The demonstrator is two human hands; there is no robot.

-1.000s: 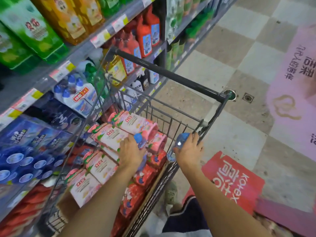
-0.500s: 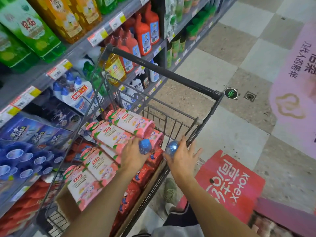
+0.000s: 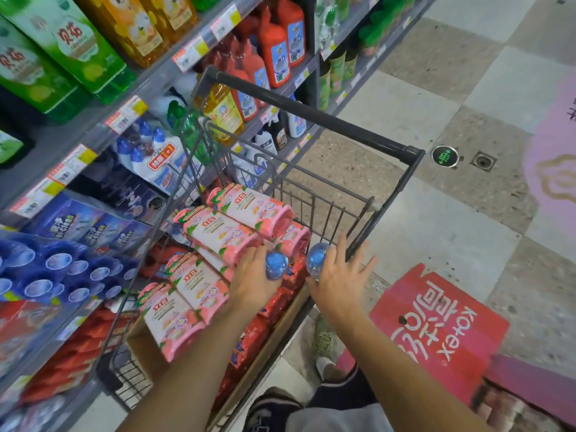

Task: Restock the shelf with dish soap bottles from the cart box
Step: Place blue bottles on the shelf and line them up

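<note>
My left hand point(image 3: 251, 277) is closed around a blue dish soap bottle point(image 3: 276, 265) whose round base faces the camera. My right hand point(image 3: 341, 277) holds a second blue bottle point(image 3: 315, 259) against its palm, fingers partly spread. Both hands hover over the right rear corner of the cart's cardboard box point(image 3: 146, 347). The box holds several pink-labelled bottles point(image 3: 224, 235) lying on red packs point(image 3: 249, 341). Matching blue bottles point(image 3: 59, 269) fill a lower shelf on the left.
The wire cart point(image 3: 311, 198) stands against the shelving, its black handle point(image 3: 311, 120) at the far end. Shelves point(image 3: 78, 163) carry green, orange, red and white bottles. A red Kotex floor sticker point(image 3: 436, 328) and tiled floor lie to the right. My shoe point(image 3: 271, 406) is below.
Both hands have lifted their blue bottles out of the cart and tipped the bases toward the camera. The right hand came off the cart's rim and moved left, closer to the left hand.
</note>
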